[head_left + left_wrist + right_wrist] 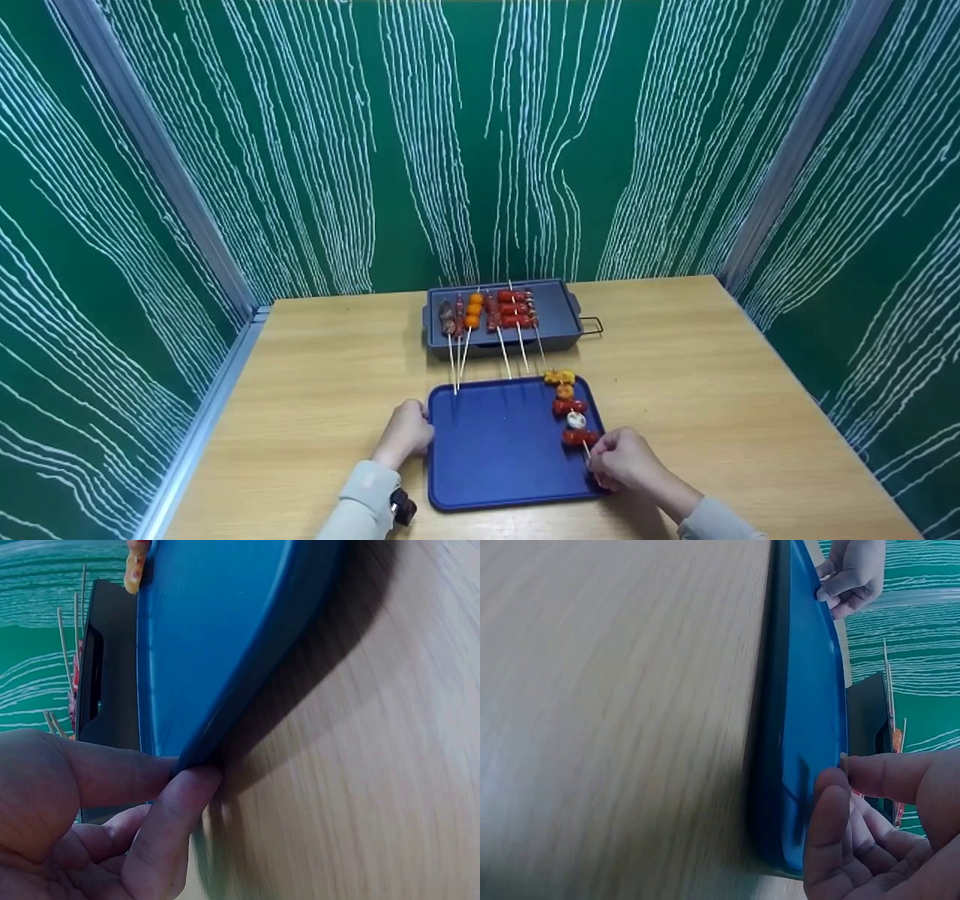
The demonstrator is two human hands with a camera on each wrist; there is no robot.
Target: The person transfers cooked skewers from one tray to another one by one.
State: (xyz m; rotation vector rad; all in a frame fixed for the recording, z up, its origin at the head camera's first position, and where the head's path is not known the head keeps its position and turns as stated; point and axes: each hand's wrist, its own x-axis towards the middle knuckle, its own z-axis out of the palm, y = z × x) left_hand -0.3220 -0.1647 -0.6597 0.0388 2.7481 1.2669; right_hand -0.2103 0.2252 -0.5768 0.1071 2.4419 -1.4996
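A blue tray [502, 450] lies on the table, and my left hand [407, 431] pinches its left rim between thumb and finger, as the left wrist view shows up close. Over the tray's right side my right hand [624, 459] pinches the bare stick end of a skewer [576, 421]. That skewer carries yellow, orange, red and white pieces and points away toward the back. In the right wrist view, the stick's tip [844, 763] shows between thumb and forefinger, with its shadow on the tray.
Behind the tray stands a dark grey grill [559, 307] with a wire handle [592, 325] at its right. Several skewers lie across it, with red sausage pieces [515, 309] and orange balls [473, 310]; their sticks overhang toward the tray. Green white-lined walls [420, 150] enclose the wooden table [330, 360].
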